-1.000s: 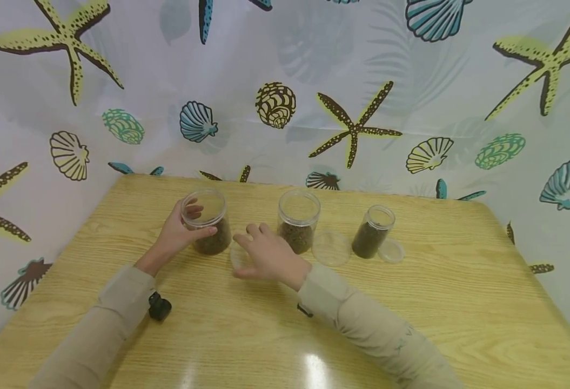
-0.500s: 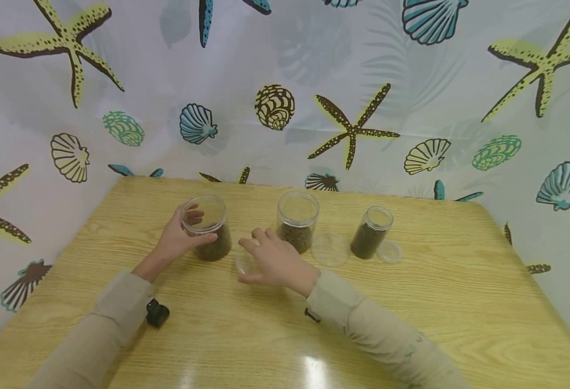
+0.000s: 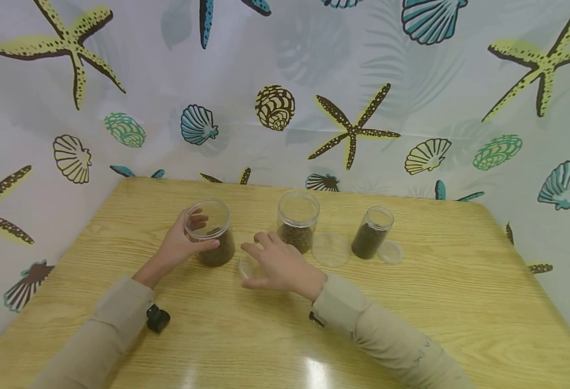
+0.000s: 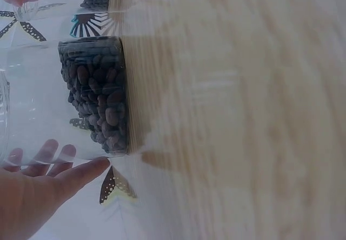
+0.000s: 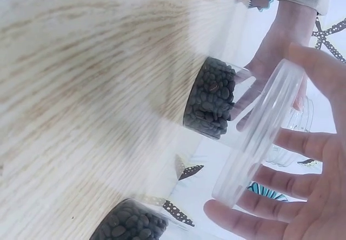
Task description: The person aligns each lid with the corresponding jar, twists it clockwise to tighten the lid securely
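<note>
While the left hand (image 3: 175,246) grips a jar (image 3: 220,253)—upright, mouth up—the right hand (image 3: 285,266) pinches a lid (image 5: 260,133).

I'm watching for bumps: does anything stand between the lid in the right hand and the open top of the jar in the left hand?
Nothing visible does: just open air separates the lid in the right hand from the open top of the jar. The left hand grips the jar's side.

The left hand (image 3: 178,246) and its clear cylindrical jar of dark beans (image 3: 221,233) have shifted slightly nearer the person. The right hand (image 3: 282,265) has moved rightward and nearer too, carrying the translucent round plastic lid (image 5: 258,134).
</note>
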`<state>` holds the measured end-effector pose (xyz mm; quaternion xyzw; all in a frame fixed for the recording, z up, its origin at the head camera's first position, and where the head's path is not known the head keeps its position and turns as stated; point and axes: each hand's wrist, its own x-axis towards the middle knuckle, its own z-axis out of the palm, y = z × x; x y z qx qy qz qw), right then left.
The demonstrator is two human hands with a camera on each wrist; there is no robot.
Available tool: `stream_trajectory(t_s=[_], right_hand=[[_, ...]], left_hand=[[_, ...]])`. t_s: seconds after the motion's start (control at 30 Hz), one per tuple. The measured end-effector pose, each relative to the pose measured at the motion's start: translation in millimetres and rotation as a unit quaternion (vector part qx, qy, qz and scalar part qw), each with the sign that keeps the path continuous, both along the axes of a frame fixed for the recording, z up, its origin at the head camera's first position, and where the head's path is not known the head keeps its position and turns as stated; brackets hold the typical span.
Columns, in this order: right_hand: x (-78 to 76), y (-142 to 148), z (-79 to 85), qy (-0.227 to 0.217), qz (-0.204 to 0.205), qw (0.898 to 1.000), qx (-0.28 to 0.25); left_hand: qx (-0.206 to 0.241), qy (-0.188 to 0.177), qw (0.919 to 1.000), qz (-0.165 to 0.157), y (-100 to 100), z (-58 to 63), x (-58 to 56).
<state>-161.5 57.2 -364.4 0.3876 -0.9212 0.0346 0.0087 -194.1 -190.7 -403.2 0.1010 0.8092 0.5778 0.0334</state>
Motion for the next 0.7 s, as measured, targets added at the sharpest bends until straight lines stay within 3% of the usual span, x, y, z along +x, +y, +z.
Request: stream_trajectory(t_s=[0.7], right_hand=[[8.0, 11, 1.9, -0.009, 0.015, 0.999, -0.029]], left_hand=[[0.007, -0.001, 0.9996, -0.027, 3, 1.4, 11.1]])
